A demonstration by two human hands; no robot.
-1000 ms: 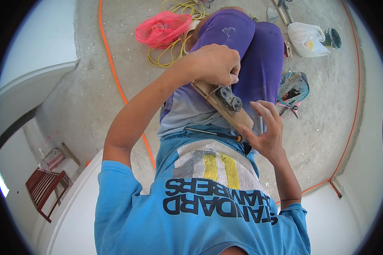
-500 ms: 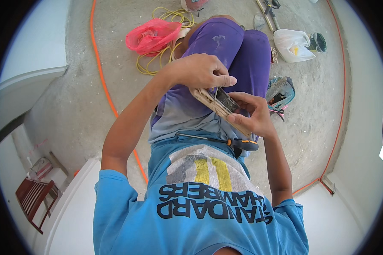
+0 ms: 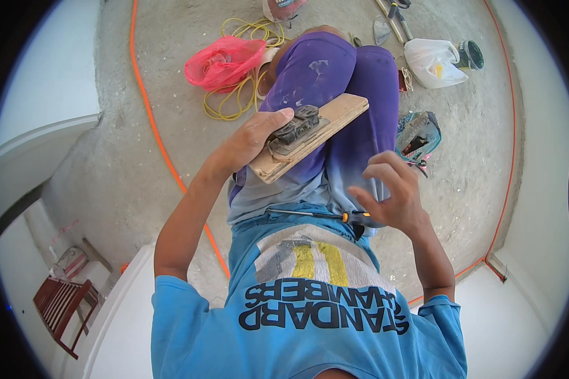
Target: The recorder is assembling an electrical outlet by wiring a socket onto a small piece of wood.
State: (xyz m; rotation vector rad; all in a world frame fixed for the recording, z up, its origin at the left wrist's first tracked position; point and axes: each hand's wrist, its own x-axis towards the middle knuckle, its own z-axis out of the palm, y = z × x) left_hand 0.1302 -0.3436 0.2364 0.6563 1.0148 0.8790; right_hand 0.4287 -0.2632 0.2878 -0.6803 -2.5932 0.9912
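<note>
My left hand (image 3: 257, 136) grips one end of a flat wooden board (image 3: 339, 121), with the thumb on a dark, dusty fitting (image 3: 295, 126) set into its face. The board is tilted above my thighs, its far end pointing up and to the right. My right hand (image 3: 395, 192) is off the board, fingers bent and apart, with nothing between them. Across my lap lies a screwdriver (image 3: 310, 215) with a black and orange handle. My right hand covers part of that handle from view; whether they touch I cannot tell.
A pink plastic bag (image 3: 224, 63) and yellow cord (image 3: 224, 114) lie on the concrete floor at far left. An orange hose-like line (image 3: 150, 107) runs along the left. At right are a clear bag (image 3: 418, 136), a white bag (image 3: 431, 63), a dark bucket (image 3: 470, 55) and a scraper (image 3: 382, 31).
The board has swung round so its dark fitting faces up, now held by my left hand alone. My right hand has let go and moved slightly down and right, beside the screwdriver.
</note>
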